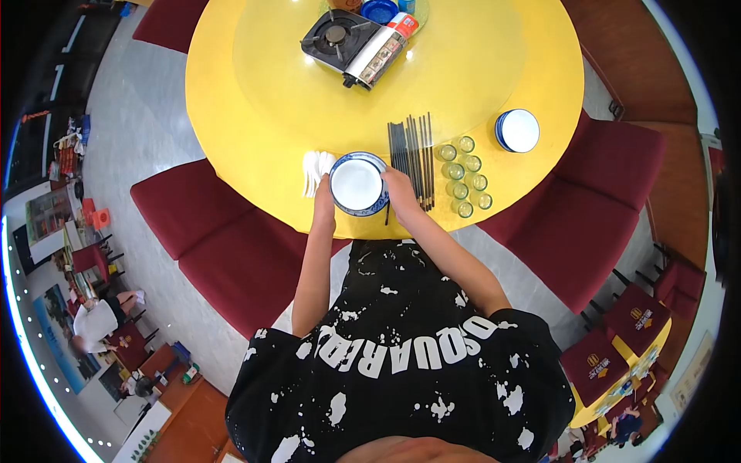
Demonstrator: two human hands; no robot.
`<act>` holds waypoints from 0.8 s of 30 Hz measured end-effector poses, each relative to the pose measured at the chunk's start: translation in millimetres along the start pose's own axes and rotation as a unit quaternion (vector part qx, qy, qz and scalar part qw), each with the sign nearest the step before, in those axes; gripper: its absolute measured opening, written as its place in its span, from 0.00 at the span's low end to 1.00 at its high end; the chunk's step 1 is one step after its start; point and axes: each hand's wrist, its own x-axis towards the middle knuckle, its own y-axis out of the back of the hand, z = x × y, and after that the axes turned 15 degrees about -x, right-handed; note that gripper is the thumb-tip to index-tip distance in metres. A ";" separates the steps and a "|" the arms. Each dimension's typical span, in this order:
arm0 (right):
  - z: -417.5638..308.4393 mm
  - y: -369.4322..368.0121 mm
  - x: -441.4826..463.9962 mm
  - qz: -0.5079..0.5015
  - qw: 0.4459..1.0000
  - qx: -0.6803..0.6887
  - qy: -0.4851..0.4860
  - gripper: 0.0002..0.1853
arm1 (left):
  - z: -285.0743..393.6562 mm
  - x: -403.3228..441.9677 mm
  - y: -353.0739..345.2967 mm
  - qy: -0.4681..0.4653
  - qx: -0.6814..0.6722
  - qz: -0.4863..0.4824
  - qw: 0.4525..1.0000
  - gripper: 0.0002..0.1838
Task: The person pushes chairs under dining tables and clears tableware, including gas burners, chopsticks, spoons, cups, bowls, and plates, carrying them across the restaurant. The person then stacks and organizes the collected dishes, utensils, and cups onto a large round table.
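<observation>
Between my two hands is a stack of white bowls (359, 184) with blue-patterned outsides, near the table's front edge. My left hand (324, 199) grips its left side, and my right hand (397, 190) is closed round the right side. I cannot tell whether the stack rests on the table or is lifted slightly. Several white spoons (312, 171) lie just left of my left hand. Dark chopsticks (417, 158) are laid side by side beyond and right of my right hand, partly hidden by it. Farther right stand several small greenish glasses (458, 170).
A yellow round table (255, 181) carries a portable gas stove (355, 46) at the back, near a blue dish (379, 11). Another bowl stack (517, 130) stands at right. Dark red chairs (231, 239) flank me. A person (96, 322) sits far left.
</observation>
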 end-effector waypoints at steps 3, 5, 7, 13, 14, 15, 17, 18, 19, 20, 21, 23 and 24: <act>2.1 -6.9 -22.2 0.067 0.989 -0.112 0.075 0.31 | -0.1 -19.3 -8.7 0.008 0.001 0.024 1.000 0.31; 2.6 -9.1 -28.4 0.077 0.989 -0.106 0.072 0.31 | -4.4 -17.4 -10.5 -0.018 -0.014 0.049 0.999 0.31; 2.5 -10.1 -30.8 0.066 0.992 -0.089 0.057 0.31 | -9.2 -15.9 -5.0 -0.011 -0.031 0.020 0.999 0.32; 17.0 -14.3 -17.8 0.147 0.983 -0.077 0.076 0.31 | 11.2 -32.9 -20.5 0.003 -0.032 0.035 0.999 0.32; 17.4 -14.3 -15.1 0.145 0.985 -0.043 0.081 0.31 | 12.2 -31.8 -19.4 -0.004 -0.033 0.035 0.999 0.32; 18.2 -14.3 -13.8 0.144 0.980 -0.068 0.117 0.30 | 9.0 -27.3 -14.0 -0.019 -0.038 0.007 0.999 0.32; 13.0 -18.8 -16.4 0.168 0.972 -0.118 0.118 0.30 | -3.5 -14.6 -3.2 -0.042 -0.024 -0.002 0.999 0.33; 5.8 -21.3 -21.6 0.180 0.966 -0.144 0.119 0.30 | -9.5 -8.2 0.9 -0.053 -0.017 -0.007 0.998 0.33; -1.1 -23.1 -27.2 0.181 0.956 -0.197 0.122 0.30 | -14.9 -1.5 5.0 -0.064 -0.011 -0.013 0.998 0.34; -1.2 -27.4 -28.1 0.194 0.951 -0.203 0.126 0.30 | -15.8 1.6 6.0 -0.079 -0.011 -0.004 0.997 0.34; -1.0 -31.1 -30.0 0.208 0.946 -0.210 0.129 0.29 | -17.9 3.0 6.6 -0.092 -0.012 0.003 0.996 0.35; 0.3 -34.3 -27.6 0.282 0.918 -0.232 0.157 0.28 | -8.4 -8.2 -8.8 -0.078 -0.028 0.042 0.996 0.31; 11.6 -32.1 -15.6 0.250 0.932 -0.206 0.162 0.27 | -10.2 -7.4 -8.9 -0.061 -0.055 0.046 0.996 0.32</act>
